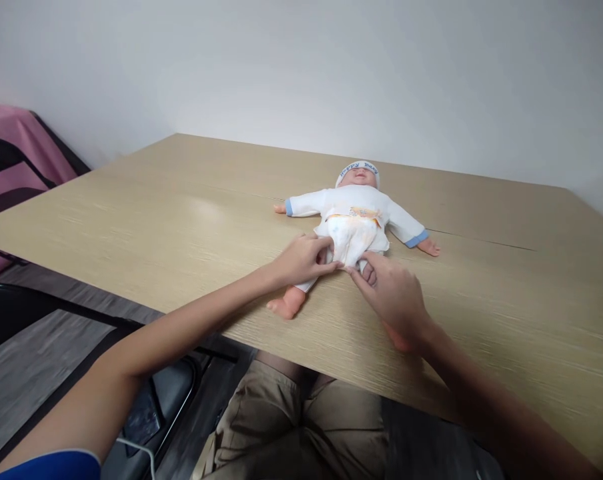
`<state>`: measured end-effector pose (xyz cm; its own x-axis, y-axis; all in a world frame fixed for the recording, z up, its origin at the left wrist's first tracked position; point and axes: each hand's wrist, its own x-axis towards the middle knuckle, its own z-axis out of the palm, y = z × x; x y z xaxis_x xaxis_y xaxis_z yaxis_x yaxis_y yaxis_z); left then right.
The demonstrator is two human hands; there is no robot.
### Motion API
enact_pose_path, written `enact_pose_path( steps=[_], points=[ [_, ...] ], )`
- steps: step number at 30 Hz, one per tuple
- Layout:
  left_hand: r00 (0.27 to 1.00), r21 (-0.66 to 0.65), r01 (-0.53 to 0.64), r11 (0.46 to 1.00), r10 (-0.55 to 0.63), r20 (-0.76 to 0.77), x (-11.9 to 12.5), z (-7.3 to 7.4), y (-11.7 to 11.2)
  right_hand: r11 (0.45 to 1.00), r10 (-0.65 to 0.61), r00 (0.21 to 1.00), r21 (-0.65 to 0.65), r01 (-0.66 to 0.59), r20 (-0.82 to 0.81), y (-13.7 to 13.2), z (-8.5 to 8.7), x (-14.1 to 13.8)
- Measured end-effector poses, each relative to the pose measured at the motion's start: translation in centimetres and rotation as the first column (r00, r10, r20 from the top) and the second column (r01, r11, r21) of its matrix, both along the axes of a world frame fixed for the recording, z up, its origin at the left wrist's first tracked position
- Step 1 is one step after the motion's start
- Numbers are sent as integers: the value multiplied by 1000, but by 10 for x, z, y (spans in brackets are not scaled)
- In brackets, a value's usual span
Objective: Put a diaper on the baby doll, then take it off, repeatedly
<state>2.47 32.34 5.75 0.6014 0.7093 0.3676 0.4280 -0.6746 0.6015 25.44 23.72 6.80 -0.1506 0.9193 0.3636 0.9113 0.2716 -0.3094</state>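
A baby doll (359,197) lies on its back on the table, arms spread, feet toward me. It wears a white outfit with blue cuffs and a lettered white cap (357,167). A white diaper (352,235) covers its hips, with an orange printed band along the top. My left hand (309,259) pinches the diaper's lower edge between thumb and fingers. Close beside it, my right hand (389,283) pinches the same edge on the other side. One bare doll foot (287,303) shows below my left hand; my right hand and wrist mostly cover the other leg.
The light wooden table (131,220) reaches to a pale wall behind. Black folding chairs (171,387) stand at the left by the near edge, one with a dark flat object and a white cable. A pink cloth (31,147) hangs farther left.
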Motion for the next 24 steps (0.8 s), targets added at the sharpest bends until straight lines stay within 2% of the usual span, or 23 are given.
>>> enact_pose_path(
  steps=[3,7,14,20,24],
  points=[
    [998,-51,23,998,-20,64,0,-1,-1,999,16,999,32,-15,-41,-4,-4,0],
    [989,-42,45,998,-38,142,-3,1,-5,998,53,996,33,-51,-74,-9,-10,-1],
    [976,-79,24,997,-6,217,-3,-1,-10,996,90,986,26,-87,-139,-12,-15,-5],
    [973,-74,112,991,-95,209,-3,3,-7,998,-15,974,-63,1,-228,-7,-10,-4],
    [977,-114,97,989,-73,202,-3,2,-3,987,-121,929,-142,75,-349,-4,-5,-5]
  ],
)
